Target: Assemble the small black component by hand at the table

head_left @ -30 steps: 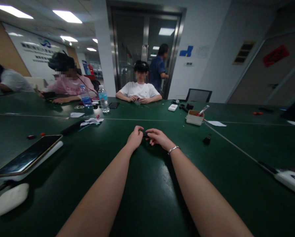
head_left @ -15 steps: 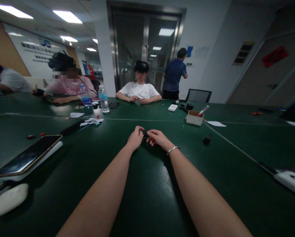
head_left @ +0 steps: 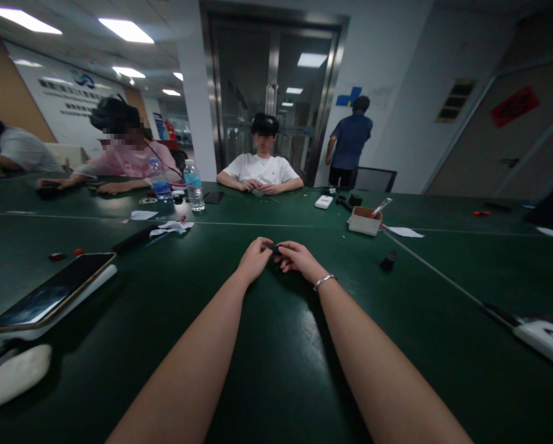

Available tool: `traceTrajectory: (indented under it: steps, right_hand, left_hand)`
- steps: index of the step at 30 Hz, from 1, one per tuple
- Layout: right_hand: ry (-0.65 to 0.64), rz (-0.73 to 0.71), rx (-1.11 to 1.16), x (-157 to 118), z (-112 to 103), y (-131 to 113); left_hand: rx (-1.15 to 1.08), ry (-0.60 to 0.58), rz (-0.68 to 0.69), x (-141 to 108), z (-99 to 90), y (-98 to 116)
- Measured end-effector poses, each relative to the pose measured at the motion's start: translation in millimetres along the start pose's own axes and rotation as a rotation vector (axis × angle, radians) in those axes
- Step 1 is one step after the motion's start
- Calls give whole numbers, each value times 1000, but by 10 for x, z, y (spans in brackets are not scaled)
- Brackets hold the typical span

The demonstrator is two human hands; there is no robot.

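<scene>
My left hand (head_left: 255,259) and my right hand (head_left: 295,258) meet over the middle of the green table (head_left: 276,382), fingertips almost touching. Between them is a small black object (head_left: 275,250), mostly covered by the fingers, so its kind does not show. The thumb and fingers of each hand are pinched on it from either side. A silver bracelet (head_left: 324,282) circles my right wrist. To the right of my hands a small black piece (head_left: 388,261) stands on the tabletop.
On the left lie a smartphone (head_left: 54,291) on a white support and a pale rounded object (head_left: 20,375). Ahead are crumpled tissues (head_left: 171,229), water bottles (head_left: 195,188) and a small box (head_left: 365,222) with a pen. A white device (head_left: 547,339) sits far right. Several people are around the table.
My fingers have shifted slightly around the black object, which shows less now. Behind the table, a standing person has moved right. A seated person's hand on the left has lowered toward the table.
</scene>
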State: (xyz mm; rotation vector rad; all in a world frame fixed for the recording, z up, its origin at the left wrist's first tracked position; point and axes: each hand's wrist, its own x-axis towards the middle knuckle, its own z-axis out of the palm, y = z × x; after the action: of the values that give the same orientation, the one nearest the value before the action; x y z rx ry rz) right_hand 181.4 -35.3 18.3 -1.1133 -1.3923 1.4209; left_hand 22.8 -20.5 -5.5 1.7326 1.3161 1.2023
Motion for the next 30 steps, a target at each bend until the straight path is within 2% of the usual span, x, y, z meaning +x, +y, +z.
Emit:
traceTrajectory:
  steps: [3,9,15,24,30]
  right_hand:
    - [11,1,11,-5,-3,7]
    - [6,0,17,-11,-2,5]
    - [26,2,45,-16,-5,1]
    - [48,3,47,-36,6,-5]
    - [48,3,50,-24,5,0]
  left_hand:
    - [13,-8,36,3,1,-19]
    - [16,-32,-15,-8,7,-16]
    - [4,19,34,-19,-5,7]
    - [-10,-20,-18,-38,-6,41]
    - [163,8,36,-48,-10,43]
